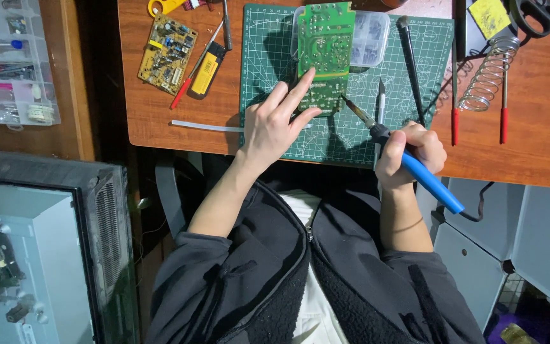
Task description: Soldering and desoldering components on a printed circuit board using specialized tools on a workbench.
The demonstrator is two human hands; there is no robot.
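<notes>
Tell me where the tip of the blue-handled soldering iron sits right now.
In the head view, the blue-handled soldering iron is in the right hand; its tip meets the lower right edge of the green circuit board, beside the left hand.

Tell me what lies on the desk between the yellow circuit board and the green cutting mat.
In the head view, between the yellow circuit board and the green cutting mat lie a yellow-and-black tool and a red-handled screwdriver, side by side.

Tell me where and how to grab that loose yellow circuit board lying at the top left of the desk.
Grip the yellow circuit board by its two long bare edges, coming from above. It lies flat and tilted on the wooden desk, parts facing up, so pinching the rims avoids them. The red-tipped tool crowds its right edge, so the left side is freer. Both hands are occupied: left hand on the green board, right hand holding the soldering iron.
</notes>
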